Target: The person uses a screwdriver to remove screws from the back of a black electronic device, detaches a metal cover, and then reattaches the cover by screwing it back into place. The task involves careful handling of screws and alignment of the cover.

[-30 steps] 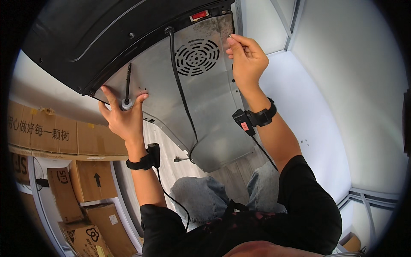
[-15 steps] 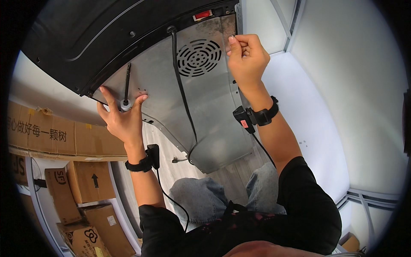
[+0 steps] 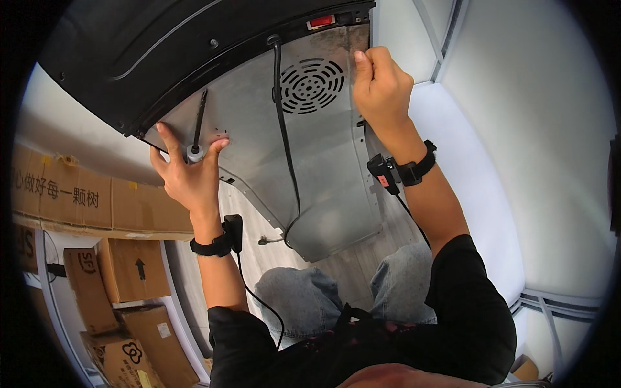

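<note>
A large appliance with a black curved body and a bare grey metal panel stands before me. At the panel's left edge, my left hand has its index finger and thumb spread against the metal. A screwdriver with a dark shaft and pale collar rises between them; its handle is hidden behind the hand. My right hand is closed in a pinch at the upper right edge of the panel. Whatever is between its fingertips is too small or covered to make out.
A black power cord hangs down the panel past a round slotted vent, its plug near the floor. A red switch sits above. Cardboard boxes fill the lower left; a white wall rises at right.
The appliance and my right hand have shifted slightly right in view. A small dark piece seen at the right fingertips before is now hidden. My left hand keeps its place on the panel.
</note>
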Motion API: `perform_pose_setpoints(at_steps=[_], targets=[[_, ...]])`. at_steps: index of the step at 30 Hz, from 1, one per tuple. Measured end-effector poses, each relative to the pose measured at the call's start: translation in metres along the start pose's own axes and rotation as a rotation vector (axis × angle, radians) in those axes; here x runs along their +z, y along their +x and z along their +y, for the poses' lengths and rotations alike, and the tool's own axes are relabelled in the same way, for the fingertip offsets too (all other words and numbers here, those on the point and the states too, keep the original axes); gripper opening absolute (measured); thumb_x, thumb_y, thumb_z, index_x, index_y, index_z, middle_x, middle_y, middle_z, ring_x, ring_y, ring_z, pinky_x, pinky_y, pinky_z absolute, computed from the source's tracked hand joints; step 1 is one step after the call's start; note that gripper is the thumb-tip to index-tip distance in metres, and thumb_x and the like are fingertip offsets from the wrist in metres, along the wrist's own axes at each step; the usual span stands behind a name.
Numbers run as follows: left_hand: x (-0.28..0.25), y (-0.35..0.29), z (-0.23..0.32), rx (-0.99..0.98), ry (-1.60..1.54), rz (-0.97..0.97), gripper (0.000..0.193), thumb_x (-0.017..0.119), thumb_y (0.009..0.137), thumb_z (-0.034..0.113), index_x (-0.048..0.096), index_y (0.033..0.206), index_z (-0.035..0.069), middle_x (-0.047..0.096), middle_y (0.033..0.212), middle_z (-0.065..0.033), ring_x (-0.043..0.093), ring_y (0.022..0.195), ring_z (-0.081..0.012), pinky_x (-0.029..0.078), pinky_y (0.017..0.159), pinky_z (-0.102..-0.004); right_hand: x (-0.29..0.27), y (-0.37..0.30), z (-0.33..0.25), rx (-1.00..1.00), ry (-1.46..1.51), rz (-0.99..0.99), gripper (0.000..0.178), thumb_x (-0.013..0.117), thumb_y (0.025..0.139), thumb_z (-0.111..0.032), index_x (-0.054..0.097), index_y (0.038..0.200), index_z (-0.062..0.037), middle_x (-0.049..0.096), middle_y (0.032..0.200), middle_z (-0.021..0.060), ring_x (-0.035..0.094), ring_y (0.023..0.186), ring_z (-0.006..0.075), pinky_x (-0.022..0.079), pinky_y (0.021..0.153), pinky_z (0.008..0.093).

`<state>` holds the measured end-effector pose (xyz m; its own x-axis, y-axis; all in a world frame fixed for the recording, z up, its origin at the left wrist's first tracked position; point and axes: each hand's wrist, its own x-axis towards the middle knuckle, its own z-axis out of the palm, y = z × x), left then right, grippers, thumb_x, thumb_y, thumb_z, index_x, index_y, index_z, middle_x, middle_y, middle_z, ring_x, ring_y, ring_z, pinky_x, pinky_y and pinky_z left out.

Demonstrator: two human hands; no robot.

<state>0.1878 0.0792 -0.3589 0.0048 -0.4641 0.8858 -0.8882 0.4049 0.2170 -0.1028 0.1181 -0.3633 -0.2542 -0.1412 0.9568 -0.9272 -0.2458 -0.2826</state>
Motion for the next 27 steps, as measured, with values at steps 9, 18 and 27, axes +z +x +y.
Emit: perform_pose_setpoints(at_steps=[9,18,27], targets=[[-0.001,0.000,0.003,-0.063,0.023,-0.042,0.107,0.086,0.049,0.049,0.039,0.142,0.027,0.048,0.121,-0.0251,0.064,0.088,-0.0378,0.053,0.069,-0.0397,0.002,0.001,0.004,-0.013,-0.041,-0.011,0.025,0.062,0.087,-0.011,0.046,0.068,-0.0050,0.048,0.047,0.0073,0.047,0.037,0.0249,0.036,0.034,0.0335],[-0.001,0.001,0.004,-0.081,0.029,-0.066,0.107,0.085,0.050,0.053,0.038,0.143,0.026,0.047,0.122,-0.0247,0.064,0.086,-0.0376,0.053,0.068,-0.0404,0.000,-0.004,0.006,0.067,0.058,-0.046,0.030,0.067,0.087,-0.019,0.046,0.070,-0.0053,0.045,0.047,0.0039,0.042,0.037,0.0197,0.035,0.036,0.0288],[0.001,0.001,0.000,0.001,0.044,-0.003,0.110,0.086,0.048,0.050,0.037,0.143,0.027,0.047,0.117,-0.0213,0.062,0.066,-0.0311,0.052,0.059,-0.0377,-0.004,-0.007,-0.005,0.196,0.150,-0.035,0.016,0.066,0.085,-0.011,0.052,0.083,-0.0032,0.047,0.050,0.0030,0.049,0.040,0.0194,0.040,0.040,0.0290]])
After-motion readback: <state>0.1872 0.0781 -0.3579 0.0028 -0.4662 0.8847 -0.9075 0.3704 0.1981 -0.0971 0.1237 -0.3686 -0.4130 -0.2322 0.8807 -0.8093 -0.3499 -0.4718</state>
